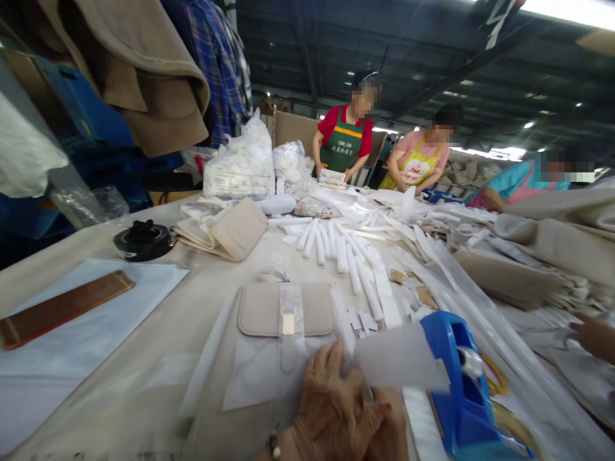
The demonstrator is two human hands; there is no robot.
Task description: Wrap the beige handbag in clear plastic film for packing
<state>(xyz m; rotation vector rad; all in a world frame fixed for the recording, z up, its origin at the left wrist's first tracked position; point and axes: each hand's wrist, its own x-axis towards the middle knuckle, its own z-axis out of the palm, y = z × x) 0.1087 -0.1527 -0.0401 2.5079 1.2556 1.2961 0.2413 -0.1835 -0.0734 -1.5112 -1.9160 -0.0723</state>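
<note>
Across the cluttered desk [192, 301], I see the beige bag [259, 310] just ahead-left of the left hand [331, 397], fingers bent; whether it or the partly hidden right hand [391, 426] grasps anything, I can't tell.

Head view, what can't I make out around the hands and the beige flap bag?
In the head view:
Right hand: fingertips hidden behind the left hand.
Beige bag with rounded flap: lower front under thin white sheet and left hand.
Blue plastic tape dispenser: lower end cut off by bottom edge.
Co-worker's hand: partly cut off by right edge.
</note>
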